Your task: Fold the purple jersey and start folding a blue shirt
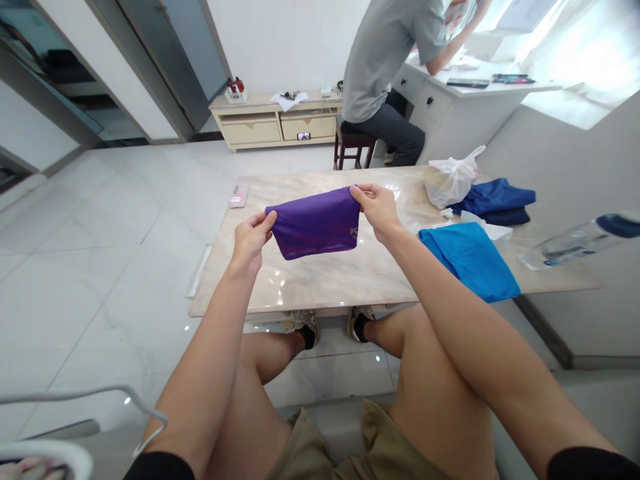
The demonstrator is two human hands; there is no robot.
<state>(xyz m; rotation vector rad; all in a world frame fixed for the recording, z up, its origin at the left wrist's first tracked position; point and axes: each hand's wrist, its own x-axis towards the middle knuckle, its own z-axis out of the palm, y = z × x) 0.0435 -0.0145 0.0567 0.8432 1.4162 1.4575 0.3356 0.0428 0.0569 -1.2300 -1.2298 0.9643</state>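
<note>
Purple cloth (317, 223): 1 piece, held up by its 2 upper corners above the table (300, 287), a small pale mark (354, 233) near its right edge. Left hand (251, 239): thumb and fingers pinched on 1 corner. Right hand (379, 208): pinched likewise on the other. Table: pale, veined, glossy. At its right side: 1 bright blue cloth (470, 260), folded, reaching the near edge; 1 dark blue cloth (500, 197), bunched; 1 white plastic bag (450, 180), just beside the latter; 1 clear bottle (555, 250), dark blue lid (619, 225). At the far left corner: 1 small pink pack (239, 197). Beyond: 1 low cabinet (260, 105); 1 person (375, 60), grey shirt, seated on 1 dark stool (356, 141) at a white desk (465, 123).
</note>
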